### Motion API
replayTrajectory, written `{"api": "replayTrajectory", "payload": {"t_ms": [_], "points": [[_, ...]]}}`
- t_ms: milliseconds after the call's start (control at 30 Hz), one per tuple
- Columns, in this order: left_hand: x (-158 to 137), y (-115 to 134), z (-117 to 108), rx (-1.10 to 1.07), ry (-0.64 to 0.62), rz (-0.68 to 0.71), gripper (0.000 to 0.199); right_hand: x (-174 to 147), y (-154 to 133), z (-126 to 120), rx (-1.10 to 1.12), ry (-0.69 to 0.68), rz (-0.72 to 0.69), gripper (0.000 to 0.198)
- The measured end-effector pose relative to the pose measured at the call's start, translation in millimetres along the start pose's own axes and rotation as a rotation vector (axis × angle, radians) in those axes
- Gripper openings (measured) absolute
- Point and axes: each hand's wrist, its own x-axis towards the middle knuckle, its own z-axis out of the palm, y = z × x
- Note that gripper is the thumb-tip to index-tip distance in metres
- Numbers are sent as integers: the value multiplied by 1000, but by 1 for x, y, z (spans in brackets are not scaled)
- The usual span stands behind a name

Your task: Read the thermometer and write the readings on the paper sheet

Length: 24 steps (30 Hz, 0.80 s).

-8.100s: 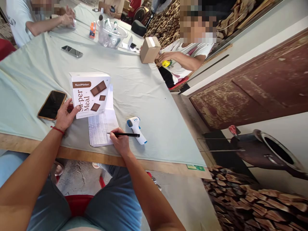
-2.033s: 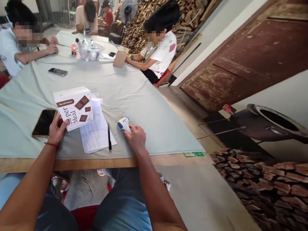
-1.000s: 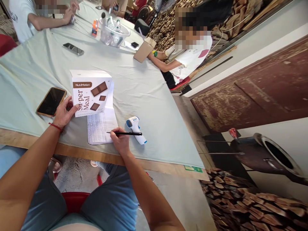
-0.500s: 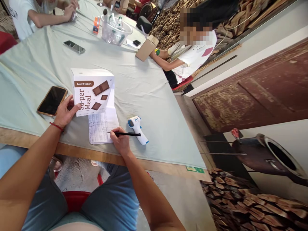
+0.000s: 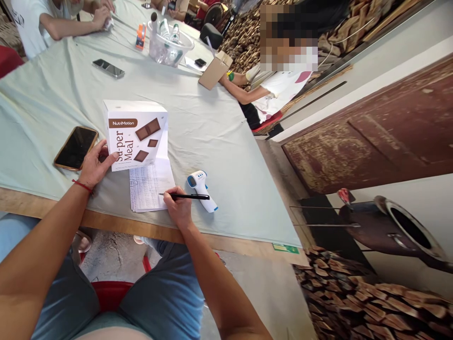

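Observation:
My left hand [image 5: 95,165] is closed on the lower left edge of a white box [image 5: 150,151] printed "NutriMotion Su-per Meal", its thumb on the front. The box stands tilted over the top part of a sheet of paper [image 5: 146,191] covered in handwriting. Between the fingers of my right hand [image 5: 179,208] is a black pen [image 5: 189,196], its tip at the paper's right half. The right hand rests at the sheet's right edge. Just beyond it lies a white and blue infrared thermometer [image 5: 202,190]. A phone in a brown case [image 5: 76,147] lies beside my left hand.
A second phone [image 5: 108,68] lies farther back. A clear plastic basket [image 5: 170,49] with bottles stands near an orange box [image 5: 140,36]. A person across the right side holds a cardboard box [image 5: 214,72]; another person's arm [image 5: 71,29] rests at the far left. Firewood [image 5: 382,307] is stacked at right.
The pen tip has shifted slightly right over the paper, with my right hand. The left hand and the box stay in place.

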Motion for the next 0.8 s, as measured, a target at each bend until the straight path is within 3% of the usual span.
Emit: {"api": "replayTrajectory", "payload": {"t_ms": [800], "points": [[0,0,-1,-12,-10,-10,67,0,0,-1,22,12,33,16]]}}
